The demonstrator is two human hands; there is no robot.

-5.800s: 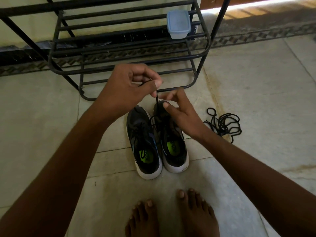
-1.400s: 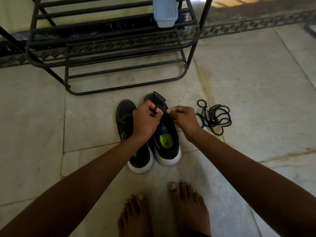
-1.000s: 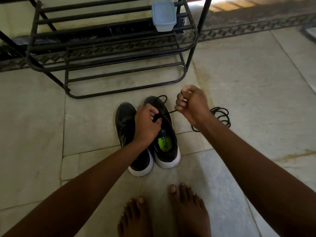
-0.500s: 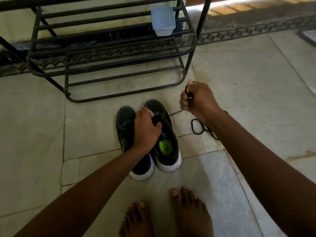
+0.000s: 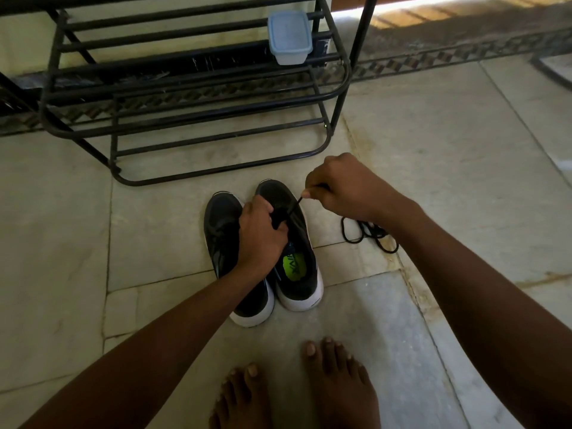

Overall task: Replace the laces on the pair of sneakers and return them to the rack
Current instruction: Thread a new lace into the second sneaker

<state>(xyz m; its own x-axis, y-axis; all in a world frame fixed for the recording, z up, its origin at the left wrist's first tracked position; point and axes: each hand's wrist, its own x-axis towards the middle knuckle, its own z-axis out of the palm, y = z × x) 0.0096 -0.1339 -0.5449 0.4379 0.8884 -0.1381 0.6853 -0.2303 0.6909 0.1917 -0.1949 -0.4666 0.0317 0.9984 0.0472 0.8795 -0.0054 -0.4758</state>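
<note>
A pale stone-tiled floor (image 5: 448, 156) fills the view, and on it stands a black metal-tube shoe rack (image 5: 192, 91), the landmark here, with slatted shelves. A small pale-blue lidded plastic box (image 5: 290, 37) sits on an upper shelf near the rack's right end. Just in front of the rack's lowest bar, a pair of black sneakers with white soles stands side by side on the floor, toes toward the rack: the left sneaker (image 5: 223, 230) and the right sneaker (image 5: 297, 267), whose yellow-green insole label shows. The left hand (image 5: 261, 236) reaches across the left sneaker and grips the right sneaker's tongue area, fingers curled round it. The right hand (image 5: 343, 187), in front of the rack's right corner, is closed in a fist on a thin black lace (image 5: 294, 205), which runs taut from the fingers down to the right sneaker's upper. A loose coil of black lace (image 5: 365, 233) lies on the floor to the right of the sneakers, partly hidden by the right forearm. Two bare feet (image 5: 337, 388) stand farthest from the rack.
</note>
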